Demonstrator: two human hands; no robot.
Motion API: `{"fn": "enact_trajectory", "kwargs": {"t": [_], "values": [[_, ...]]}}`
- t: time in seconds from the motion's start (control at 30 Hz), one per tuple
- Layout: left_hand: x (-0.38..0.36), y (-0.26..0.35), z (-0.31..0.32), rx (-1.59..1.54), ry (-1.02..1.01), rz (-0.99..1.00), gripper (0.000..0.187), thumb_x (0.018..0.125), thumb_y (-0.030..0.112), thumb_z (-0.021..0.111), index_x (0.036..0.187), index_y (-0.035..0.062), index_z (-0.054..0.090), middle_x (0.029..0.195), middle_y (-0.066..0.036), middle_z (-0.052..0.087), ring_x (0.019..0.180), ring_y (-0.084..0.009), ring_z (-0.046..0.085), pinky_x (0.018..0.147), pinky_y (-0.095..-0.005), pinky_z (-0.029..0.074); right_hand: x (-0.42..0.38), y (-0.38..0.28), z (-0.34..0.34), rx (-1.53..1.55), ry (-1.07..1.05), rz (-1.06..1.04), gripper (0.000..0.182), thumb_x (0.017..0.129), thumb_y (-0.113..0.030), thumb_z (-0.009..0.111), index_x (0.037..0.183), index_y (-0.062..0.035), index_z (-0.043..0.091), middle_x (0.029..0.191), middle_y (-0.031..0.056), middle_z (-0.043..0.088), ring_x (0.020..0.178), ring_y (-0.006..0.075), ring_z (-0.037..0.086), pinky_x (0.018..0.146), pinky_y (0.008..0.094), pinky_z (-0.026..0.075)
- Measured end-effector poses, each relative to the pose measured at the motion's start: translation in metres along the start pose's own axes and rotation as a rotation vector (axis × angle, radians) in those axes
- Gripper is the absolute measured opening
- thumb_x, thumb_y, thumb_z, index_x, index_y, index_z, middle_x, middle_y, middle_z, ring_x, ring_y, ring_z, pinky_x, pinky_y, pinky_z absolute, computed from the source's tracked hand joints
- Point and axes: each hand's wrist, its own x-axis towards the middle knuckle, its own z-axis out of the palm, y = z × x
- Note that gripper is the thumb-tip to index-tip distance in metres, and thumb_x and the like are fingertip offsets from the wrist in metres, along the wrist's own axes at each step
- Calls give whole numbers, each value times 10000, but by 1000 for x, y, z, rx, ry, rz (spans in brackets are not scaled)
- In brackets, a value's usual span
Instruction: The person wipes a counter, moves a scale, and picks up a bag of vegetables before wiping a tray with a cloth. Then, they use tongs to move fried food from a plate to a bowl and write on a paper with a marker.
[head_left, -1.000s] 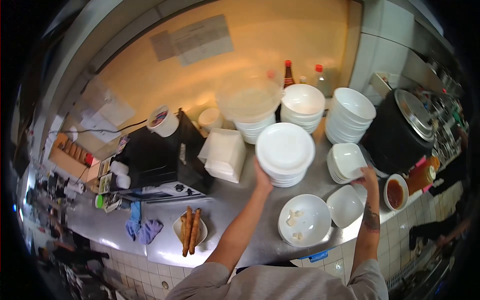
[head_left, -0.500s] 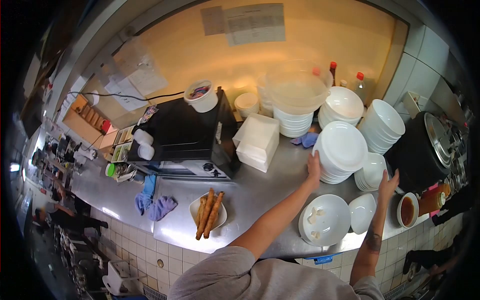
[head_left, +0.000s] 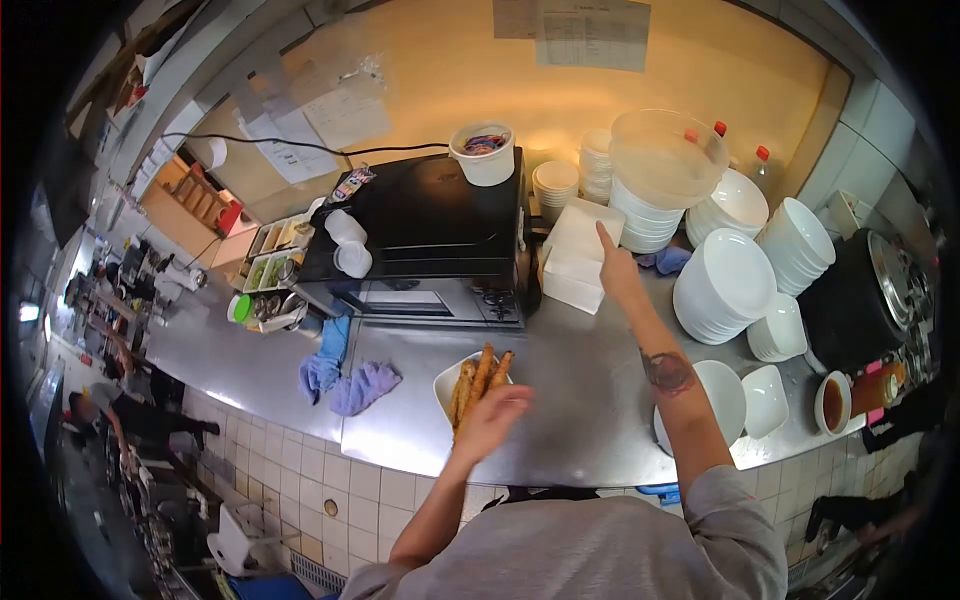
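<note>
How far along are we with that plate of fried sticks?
Done: fried sticks lie on the white plate. In hand: left hand hovers at the plate, right hand touches the white paper stack. Left: no sheet is lifted yet.

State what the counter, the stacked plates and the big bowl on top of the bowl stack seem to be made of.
Counter: brushed steel, by its grey sheen and soft reflections. Stacked plates: probably glazed ceramic or melamine; white, opaque, glossy. Big bowl: likely clear plastic, since the stack shows through it.
</note>
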Motion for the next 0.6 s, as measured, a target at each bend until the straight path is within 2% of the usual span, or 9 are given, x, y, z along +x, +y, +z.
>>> {"fn": "enact_trajectory", "kwargs": {"t": [0.07, 0.13, 0.17, 0.2, 0.27, 0.3, 0.37, 0.47, 0.6], "values": [[-17, -32, -67, 9, 262, 16, 267, 886, 157, 530, 1111, 17, 567, 987, -60, 627, 878, -139, 586, 798, -267, 460, -3, 16, -8, 33, 11, -55, 691, 747, 70, 423, 1376, -209, 361, 961, 319, 581, 838, 457, 587, 753, 492, 474], [-31, -57, -116, -18, 497, -72, 398, 868, 300, 535, 1137, 6, 552, 994, -74, 619, 849, -150, 580, 749, -267, 437, -18, 31, -22, 90, 76, -156, 768, 673, 150, 360, 1347, -213, 415, 944, 313, 583, 900, 431, 583, 781, 463, 467], [-33, -70, -134, 42, 550, -140, 409, 884, 323, 520, 1141, 7, 548, 989, -72, 618, 820, -147, 579, 729, -263, 437, -28, 39, -28, 88, 143, -204, 687, 730, 110, 365, 1320, -233, 451, 882, 271, 603, 834, 431, 584, 754, 493, 466], [-33, -85, -147, 64, 553, -201, 429, 880, 329, 526, 1156, 1, 536, 972, -81, 621, 800, -150, 588, 700, -263, 441, -39, 41, -37, 67, 132, -137, 689, 724, 114, 364, 1311, -232, 462, 879, 272, 604, 838, 430, 584, 756, 489, 464], [-28, -115, -164, 81, 390, -308, 449, 886, 349, 526, 1157, -9, 523, 948, -98, 623, 762, -157, 600, 671, -265, 453, -61, 37, -63, 26, 114, -2, 692, 713, 123, 364, 1295, -230, 485, 872, 274, 605, 846, 429, 584, 760, 482, 460], [-24, -123, -164, 84, 314, -349, 450, 892, 352, 522, 1155, -14, 519, 916, -105, 625, 739, -163, 607, 658, -266, 462, -71, 31, -75, 62, 136, 21, 737, 653, 154, 345, 1273, -206, 517, 1000, 298, 578, 897, 414, 586, 776, 458, 454], [-15, -144, -161, 19, 171, -329, 402, 920, 327, 490, 1117, -24, 505, 820, -127, 626, 657, -190, 624, 607, -282, 505, -78, 58, -74, 16, 230, -31, 723, 672, 154, 345, 1269, -212, 524, 952, 287, 597, 851, 408, 595, 761, 459, 457], [-2, -116, -141, -41, 163, -480, 269, 909, 178, 475, 1029, -61, 505, 740, -115, 607, 586, -177, 612, 517, -273, 503, -85, 73, -73, -83, 331, 1, 701, 711, 142, 371, 1275, -247, 518, 865, 254, 594, 786, 396, 593, 735, 462, 467], [7, -127, -137, 87, 193, -467, 211, 888, 102, 452, 1035, -45, 489, 733, -150, 613, 568, -199, 622, 479, -320, 533, -80, 69, -69, -225, 309, 162, 679, 755, 101, 401, 1291, -306, 495, 812, 204, 559, 780, 368, 593, 734, 459, 479]]}}
